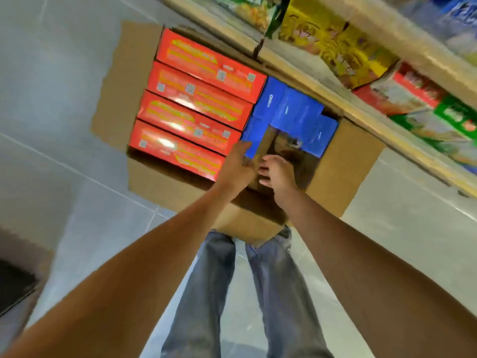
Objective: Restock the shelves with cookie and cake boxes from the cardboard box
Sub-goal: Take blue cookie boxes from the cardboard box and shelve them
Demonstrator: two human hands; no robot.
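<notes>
- An open cardboard box [343, 171] sits on a grey tiled floor [51, 125], just above the middle of the view, with its flaps spread outward.
- Four red boxes [196, 99] lie side by side in the part of the carton toward 10 o'clock.
- Blue boxes [296, 109] fill the part toward 1 o'clock, around a dark gap at the near side.
- The left hand [236, 167] reaches in with fingers straight, its tips at the edge of a blue box beside the nearest red box.
- The right hand [278, 174] hovers over the gap just beside the left, fingers loosely bent, holding nothing that shows. The two hands are close but apart.
- Shelves [309, 81] run from 12 to 3 o'clock, carrying yellow packs [335, 40] and red and green cartons [418, 99].
- Legs in blue jeans [271, 293] stand at 6 o'clock.
</notes>
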